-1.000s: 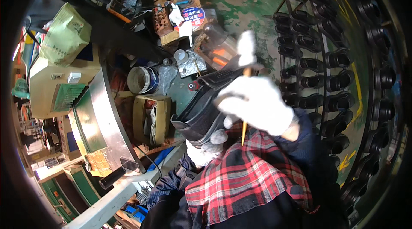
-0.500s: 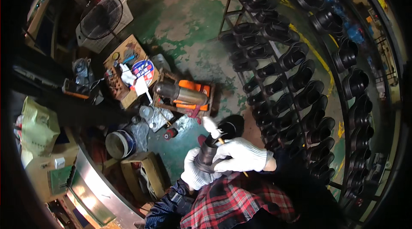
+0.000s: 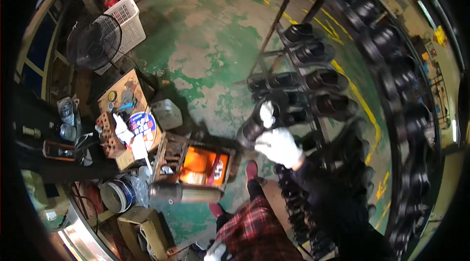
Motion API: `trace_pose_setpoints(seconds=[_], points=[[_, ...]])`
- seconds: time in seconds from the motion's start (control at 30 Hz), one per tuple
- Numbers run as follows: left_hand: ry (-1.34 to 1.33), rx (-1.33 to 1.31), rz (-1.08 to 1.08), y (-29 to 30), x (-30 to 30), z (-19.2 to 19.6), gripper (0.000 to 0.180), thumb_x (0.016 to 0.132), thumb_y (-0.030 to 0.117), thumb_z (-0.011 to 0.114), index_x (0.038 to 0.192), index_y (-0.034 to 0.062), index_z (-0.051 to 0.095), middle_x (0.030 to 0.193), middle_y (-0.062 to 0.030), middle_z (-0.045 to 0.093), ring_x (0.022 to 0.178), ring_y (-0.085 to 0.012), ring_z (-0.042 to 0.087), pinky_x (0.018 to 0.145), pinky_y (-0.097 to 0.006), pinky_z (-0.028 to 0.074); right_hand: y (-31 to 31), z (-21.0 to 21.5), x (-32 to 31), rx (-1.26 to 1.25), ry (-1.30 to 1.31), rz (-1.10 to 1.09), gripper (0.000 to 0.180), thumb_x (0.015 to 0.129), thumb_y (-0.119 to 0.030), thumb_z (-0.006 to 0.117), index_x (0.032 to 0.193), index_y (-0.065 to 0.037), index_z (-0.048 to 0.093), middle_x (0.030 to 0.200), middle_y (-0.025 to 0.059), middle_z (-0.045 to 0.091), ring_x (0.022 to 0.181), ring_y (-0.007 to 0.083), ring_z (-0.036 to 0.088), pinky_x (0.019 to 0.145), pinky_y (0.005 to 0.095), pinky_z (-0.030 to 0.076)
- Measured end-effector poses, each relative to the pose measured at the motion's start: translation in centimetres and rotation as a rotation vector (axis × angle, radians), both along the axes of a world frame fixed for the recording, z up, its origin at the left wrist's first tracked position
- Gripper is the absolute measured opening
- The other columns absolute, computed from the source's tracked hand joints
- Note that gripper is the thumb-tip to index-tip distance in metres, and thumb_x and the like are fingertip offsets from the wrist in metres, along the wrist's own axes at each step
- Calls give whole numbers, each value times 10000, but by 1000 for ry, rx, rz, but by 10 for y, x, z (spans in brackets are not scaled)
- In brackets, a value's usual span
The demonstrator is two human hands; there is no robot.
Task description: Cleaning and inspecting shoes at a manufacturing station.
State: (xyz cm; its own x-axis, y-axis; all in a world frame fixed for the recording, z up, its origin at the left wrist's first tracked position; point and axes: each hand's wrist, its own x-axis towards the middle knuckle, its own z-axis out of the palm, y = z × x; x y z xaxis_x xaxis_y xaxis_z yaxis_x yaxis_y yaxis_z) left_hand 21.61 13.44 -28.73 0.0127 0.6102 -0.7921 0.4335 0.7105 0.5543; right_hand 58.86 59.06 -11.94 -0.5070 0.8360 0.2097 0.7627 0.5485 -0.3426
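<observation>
My right hand (image 3: pixel 280 147), in a white knit glove, reaches out to the shoe rack, fingers closed at a black shoe (image 3: pixel 250 131). A white fluffy head (image 3: pixel 267 114) shows just beyond the fingers, over the shoe's dark opening; its stick is hidden here. Blur hides whether the shoe rests on the rack (image 3: pixel 266 68) or is held clear of it. Down at the lower edge, beside the red plaid cloth (image 3: pixel 252 229) over my lap, is my gloved left hand (image 3: pixel 215 251). Only part of it shows, and its fingers are unclear.
Rows of black shoes (image 3: pixel 325 80) fill the rack; another shoe rack (image 3: pixel 384 41) stands further right. To the left are an orange object (image 3: pixel 200 163) in a wooden frame, a metal cylinder (image 3: pixel 196 193), a bucket (image 3: pixel 117 196), a fan (image 3: pixel 95 43) and a white basket (image 3: pixel 129 31).
My hands have separated: the right moved forward to the rack with the black shoe, while the left dropped to the lower edge. The whole view has shifted.
</observation>
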Motion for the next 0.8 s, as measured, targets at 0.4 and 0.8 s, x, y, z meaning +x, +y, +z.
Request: trace_pose_setpoints(seconds=[0.4, 0.8], points=[[-103, -79, 218, 162, 42, -117, 359, 970, 221, 558, 1240, -6, 627, 979, -126, 683, 912, -173, 661, 792, -331, 555, 350, -242, 145, -172, -188, -798, 234, 804, -300, 691, 838, -70, 711, 891, 190, 692, 866, 369, 670, 786, 459, 533], [-409, -150, 347, 210, 158, -56, 401, 961, 211, 590, 1311, 16, 579, 1013, -119, 664, 920, -190, 640, 815, -335, 538, 266, -256, 130, -376, 14, -906, 314, 791, -261, 731, 960, 2, 715, 910, 195, 711, 860, 334, 685, 811, 399, 528]])
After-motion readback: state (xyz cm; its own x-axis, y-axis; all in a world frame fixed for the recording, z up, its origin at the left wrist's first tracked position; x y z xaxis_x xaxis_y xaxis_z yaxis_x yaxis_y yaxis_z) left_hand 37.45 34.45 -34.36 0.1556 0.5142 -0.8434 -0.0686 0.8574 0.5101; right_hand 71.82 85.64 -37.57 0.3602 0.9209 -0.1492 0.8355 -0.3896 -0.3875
